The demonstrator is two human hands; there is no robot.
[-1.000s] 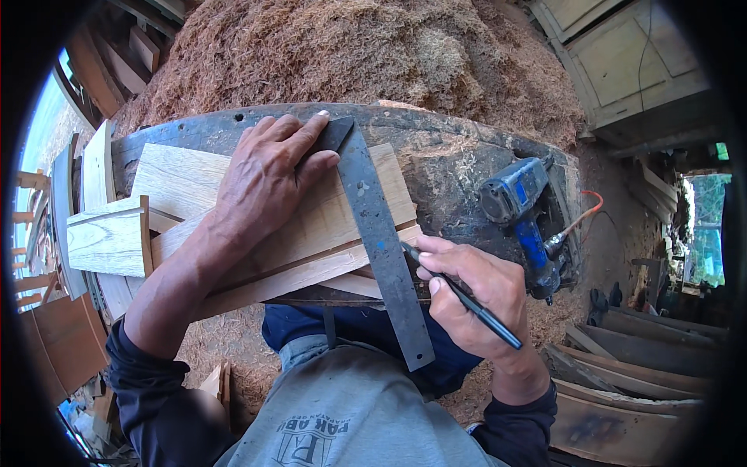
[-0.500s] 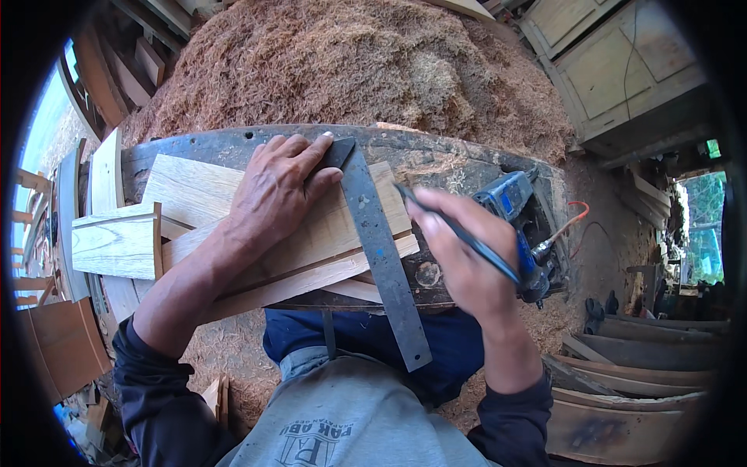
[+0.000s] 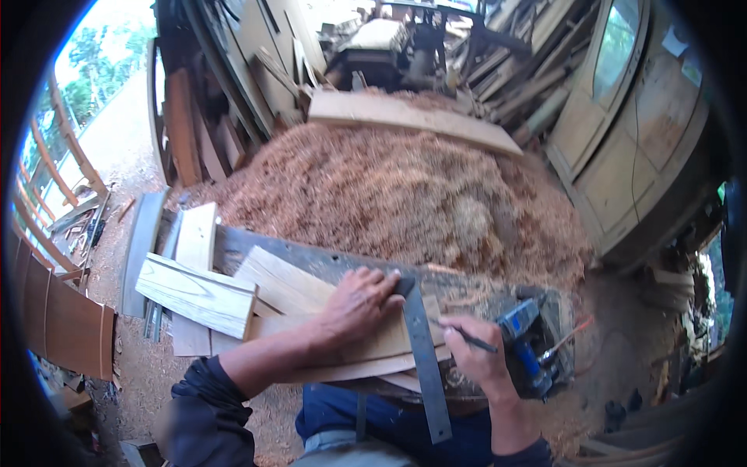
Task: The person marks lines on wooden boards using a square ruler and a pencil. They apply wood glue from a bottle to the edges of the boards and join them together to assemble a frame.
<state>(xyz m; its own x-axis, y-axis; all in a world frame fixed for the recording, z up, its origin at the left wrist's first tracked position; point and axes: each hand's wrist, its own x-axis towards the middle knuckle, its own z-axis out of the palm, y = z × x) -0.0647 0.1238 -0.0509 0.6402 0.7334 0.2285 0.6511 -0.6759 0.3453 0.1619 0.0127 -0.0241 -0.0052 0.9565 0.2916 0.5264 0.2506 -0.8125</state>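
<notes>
My left hand (image 3: 359, 302) holds the dark stock of a metal try square against the far edge of a pale wooden board (image 3: 387, 339), fingers bent over it. The square's long grey blade (image 3: 424, 362) crosses the board and juts past the bench's near edge. My right hand (image 3: 478, 359) pinches a dark pencil (image 3: 475, 340), its tip close to the right side of the blade, over the board's right end. Whether the tip touches wood I cannot tell. More pale boards lie beneath and left of my left arm, one with a grooved edge (image 3: 194, 292) on top.
The dark workbench (image 3: 284, 251) carries a blue power tool (image 3: 523, 323) at its right end. Behind it rises a large heap of wood shavings (image 3: 366, 187) with a plank (image 3: 412, 121) on its far side. Wooden door panels (image 3: 622, 148) stand at the right; boards lean at the back left.
The view has tilted up, bringing in the far workshop, so bench and hands sit lower. My right hand still holds the pencil beside the blade; my left stays on the square.
</notes>
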